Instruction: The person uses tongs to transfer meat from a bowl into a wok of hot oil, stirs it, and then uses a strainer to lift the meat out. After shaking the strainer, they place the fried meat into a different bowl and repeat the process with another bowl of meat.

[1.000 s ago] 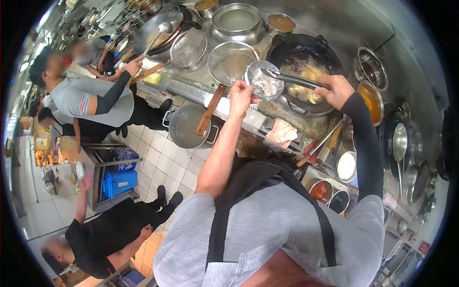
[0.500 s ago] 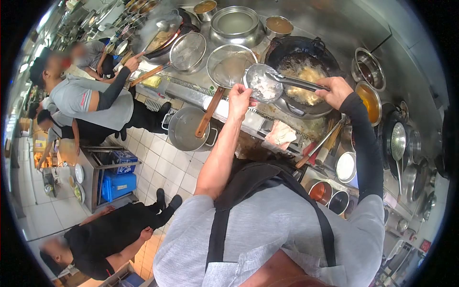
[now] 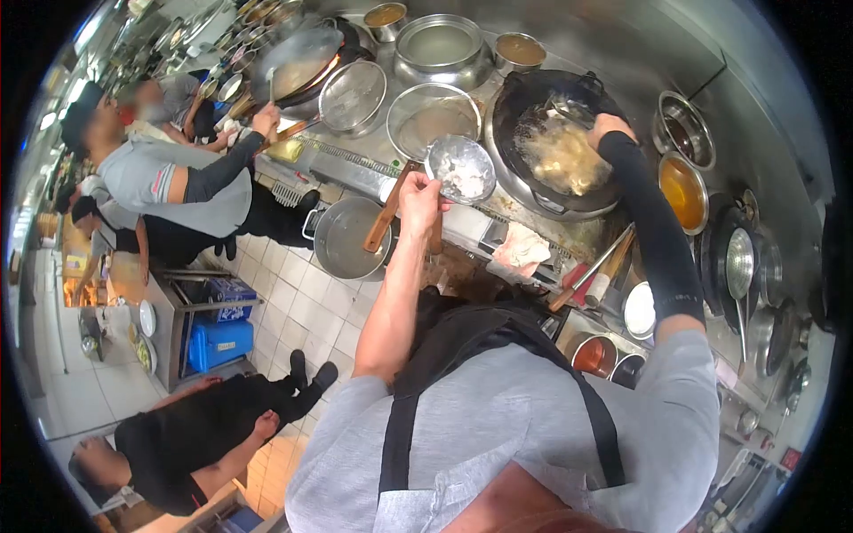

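My left hand point(image 3: 420, 202) is closed on the rim of a small metal bowl point(image 3: 462, 171). White-coated pieces lie in this bowl, which is tilted a little and sits left of a dark wok point(image 3: 509, 115). Over the far right part of the wok, my right hand point(image 3: 611, 131) grips metal tongs point(image 3: 571, 112), whose tips reach toward the bubbling oil. Pale golden pieces point(image 3: 569, 158) froth in that oil. Most of the tongs' handle is hidden under my hand, and whether the tips hold a piece is hard to make out.
Left of the wok rests a wire strainer point(image 3: 433, 124) with a wooden handle. A large pot point(image 3: 348, 238) stands below it. To the right is a bowl of orange liquid point(image 3: 684, 193); a crumpled cloth point(image 3: 522, 249) lies on the front edge. A co-worker point(image 3: 173, 191) tends another wok.
My right hand has moved from above the small bowl, up and over the wok, taking the tongs along. My left hand has drawn the bowl left and down, away from the wok.
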